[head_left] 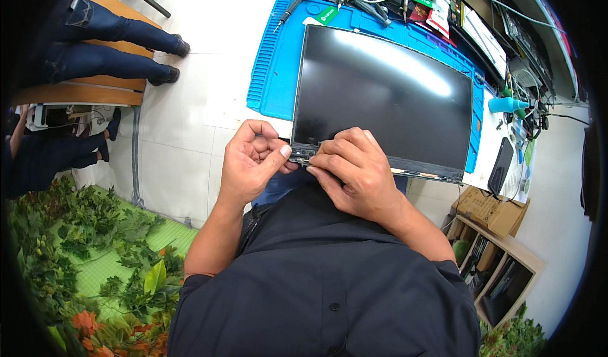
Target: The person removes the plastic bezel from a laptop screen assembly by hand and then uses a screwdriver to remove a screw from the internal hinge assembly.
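A dark laptop screen (380, 97) lies face up in front of me, its lower edge overhanging the table toward my body. At its lower left corner is a small dark hinge (304, 153). My left hand (252, 164) is closed at that corner, thumb against the edge and fingers curled; what its fingertips pinch, if anything, is hidden. Just to the right, my right hand (354, 170) pinches the screen's lower edge beside the hinge, thumb below and fingers above. A thin strip along the bottom edge (418, 174) shows lighter parts.
Under the screen lies a blue work mat (269, 81). Screwdrivers (294, 5) and cluttered tools lie at its far side. To the right are a blue bottle (506, 105) and a black phone (500, 167). A cardboard box (491, 211) tops a shelf (529, 265). Another person's legs (120, 50) are at left.
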### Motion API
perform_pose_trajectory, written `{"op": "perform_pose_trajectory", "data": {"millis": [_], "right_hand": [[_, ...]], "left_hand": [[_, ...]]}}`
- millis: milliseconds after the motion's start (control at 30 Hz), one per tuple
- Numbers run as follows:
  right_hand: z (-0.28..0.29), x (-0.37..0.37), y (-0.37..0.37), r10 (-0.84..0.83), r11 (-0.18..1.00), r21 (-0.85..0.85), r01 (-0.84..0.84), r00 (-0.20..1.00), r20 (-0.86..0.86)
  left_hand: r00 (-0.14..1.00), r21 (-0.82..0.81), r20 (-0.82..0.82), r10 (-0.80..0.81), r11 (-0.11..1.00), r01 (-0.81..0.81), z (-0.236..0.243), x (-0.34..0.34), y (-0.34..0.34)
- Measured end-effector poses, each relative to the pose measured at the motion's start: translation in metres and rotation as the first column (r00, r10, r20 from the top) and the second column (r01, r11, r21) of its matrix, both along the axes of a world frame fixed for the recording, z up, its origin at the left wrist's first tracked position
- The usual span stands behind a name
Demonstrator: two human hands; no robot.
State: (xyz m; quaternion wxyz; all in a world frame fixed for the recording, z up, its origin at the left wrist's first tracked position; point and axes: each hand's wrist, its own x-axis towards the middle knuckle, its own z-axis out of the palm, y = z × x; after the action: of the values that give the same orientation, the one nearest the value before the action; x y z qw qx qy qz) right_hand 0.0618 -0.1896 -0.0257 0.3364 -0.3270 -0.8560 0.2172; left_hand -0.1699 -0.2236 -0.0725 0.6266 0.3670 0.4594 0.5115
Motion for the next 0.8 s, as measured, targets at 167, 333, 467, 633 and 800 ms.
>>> {"op": "perform_pose_trajectory", "data": {"millis": [167, 333, 467, 633, 800], "right_hand": [[-0.001, 0.002, -0.002, -0.008, 0.999, 0.041, 0.005, 0.998, 0.069], [-0.002, 0.006, -0.007, -0.044, 0.996, 0.078, 0.038, 0.996, 0.079], [-0.006, 0.01, -0.008, -0.048, 0.994, 0.101, 0.041, 0.996, 0.075], [-0.004, 0.013, -0.012, -0.046, 0.994, 0.106, 0.038, 0.996, 0.076], [-0.004, 0.018, -0.016, -0.036, 0.995, 0.099, 0.027, 0.995, 0.091]], "left_hand": [[0.998, 0.019, -0.042, 0.043, 0.999, -0.042, 0.002, 0.004, 0.001], [0.991, 0.016, -0.1, 0.089, 0.996, -0.088, 0.002, 0.013, 0.002], [0.984, 0.015, -0.144, 0.107, 0.994, -0.106, 0.006, 0.017, 0.002], [0.981, 0.028, -0.158, 0.113, 0.994, -0.11, 0.01, 0.019, 0.0], [0.985, -0.008, -0.063, 0.162, 0.987, -0.163, 0.016, 0.017, -0.001]]}}
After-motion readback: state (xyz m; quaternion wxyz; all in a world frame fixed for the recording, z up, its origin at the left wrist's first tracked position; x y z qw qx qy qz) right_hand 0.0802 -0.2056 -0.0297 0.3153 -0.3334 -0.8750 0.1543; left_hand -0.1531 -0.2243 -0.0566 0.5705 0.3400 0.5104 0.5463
